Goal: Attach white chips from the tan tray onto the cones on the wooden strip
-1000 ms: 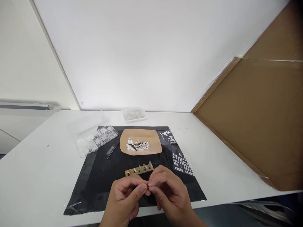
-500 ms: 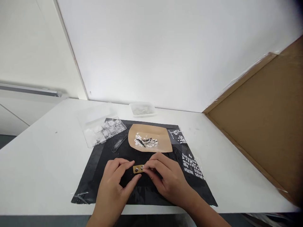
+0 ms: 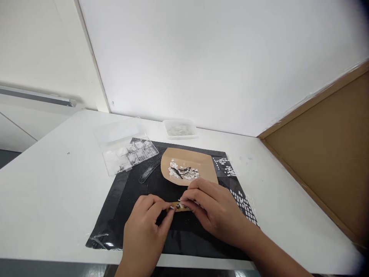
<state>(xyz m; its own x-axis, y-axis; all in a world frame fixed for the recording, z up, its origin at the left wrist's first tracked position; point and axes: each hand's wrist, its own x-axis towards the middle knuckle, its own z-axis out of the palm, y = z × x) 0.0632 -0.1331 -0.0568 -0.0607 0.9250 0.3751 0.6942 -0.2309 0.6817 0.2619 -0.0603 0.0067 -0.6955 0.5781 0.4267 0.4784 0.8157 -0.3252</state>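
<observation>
One narrow yellow-brown strip [image 3: 179, 207] lies on a black rectangular mat [image 3: 184, 234], its left end gripped by the left hand [image 3: 146, 223], while the right hand [image 3: 217, 211] pinches a tiny white sliver [image 3: 179, 200] above it.

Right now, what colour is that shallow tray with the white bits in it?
The tray is plain light tan, seen best in the head view.

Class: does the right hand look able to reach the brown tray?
Probably yes: the brown tray lies just beyond the right hand, nothing visible between, though that hand is busy at the yellowish strip.
</observation>
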